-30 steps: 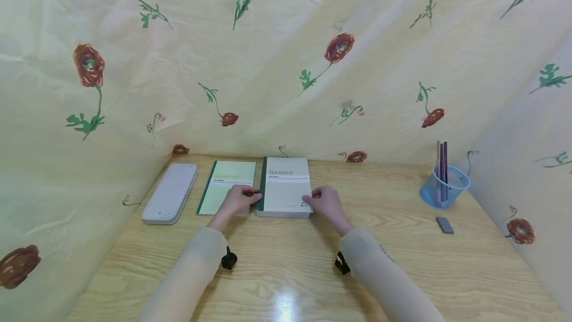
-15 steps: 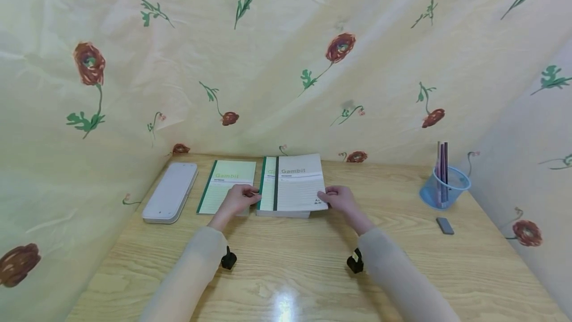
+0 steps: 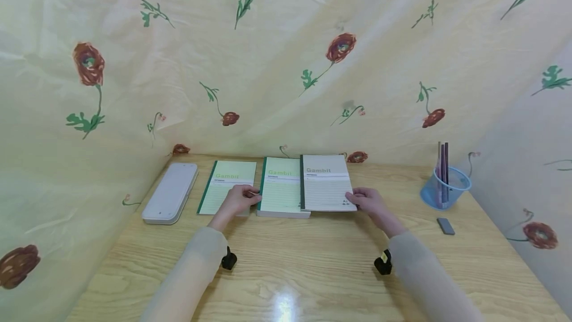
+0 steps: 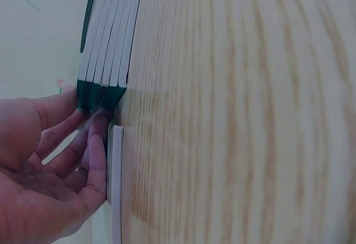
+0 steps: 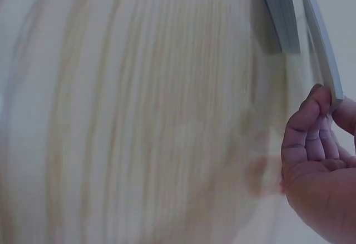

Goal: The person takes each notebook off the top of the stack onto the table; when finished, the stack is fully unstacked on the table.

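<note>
In the head view, my right hand pinches the lower right corner of a notebook with a dark grey spine, thumb on its cover. This notebook overlaps the right side of a stack of green-spined notebooks. In the right wrist view, the held notebook is raised above the stack. My left hand holds the stack's spine side near its lower left corner. The left wrist view shows thumb and fingers at the green spines. Under that hand lies another green-spined notebook.
A white pencil case lies at the left of the wooden table. On the right stand a blue mesh pen cup with several pencils and, in front of it, a small grey eraser. A flowered cloth hangs behind.
My right hand has drawn the dark-spined notebook rightward from the top of the stack, uncovering a green-spined cover beneath. The left hand has stayed at the stack's spine.
</note>
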The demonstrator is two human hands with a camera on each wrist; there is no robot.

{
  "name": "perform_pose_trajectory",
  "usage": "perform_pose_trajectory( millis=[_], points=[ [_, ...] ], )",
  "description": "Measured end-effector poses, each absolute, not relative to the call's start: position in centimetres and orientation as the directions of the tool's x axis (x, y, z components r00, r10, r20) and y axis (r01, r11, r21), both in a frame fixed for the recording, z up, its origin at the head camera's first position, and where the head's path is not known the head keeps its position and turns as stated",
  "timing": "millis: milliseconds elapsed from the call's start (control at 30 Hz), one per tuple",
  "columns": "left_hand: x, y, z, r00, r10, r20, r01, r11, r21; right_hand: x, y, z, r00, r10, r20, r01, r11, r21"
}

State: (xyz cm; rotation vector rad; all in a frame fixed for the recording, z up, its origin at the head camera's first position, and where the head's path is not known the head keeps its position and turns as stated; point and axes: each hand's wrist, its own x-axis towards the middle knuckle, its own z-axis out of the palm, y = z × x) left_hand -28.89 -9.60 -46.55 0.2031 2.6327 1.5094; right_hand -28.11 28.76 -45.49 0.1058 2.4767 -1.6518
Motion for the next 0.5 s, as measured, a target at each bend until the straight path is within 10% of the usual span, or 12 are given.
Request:
perform_pose_trajectory(
  millis=[500],
  points=[
    [-28.9, -9.7, -46.7, -0.985, 0.171, -0.005, 0.086, 0.519, 0.851, -27.4, 31.9, -45.6, -0.968, -0.021, -0.249, 0.21, 0.474, -0.855]
  ],
)
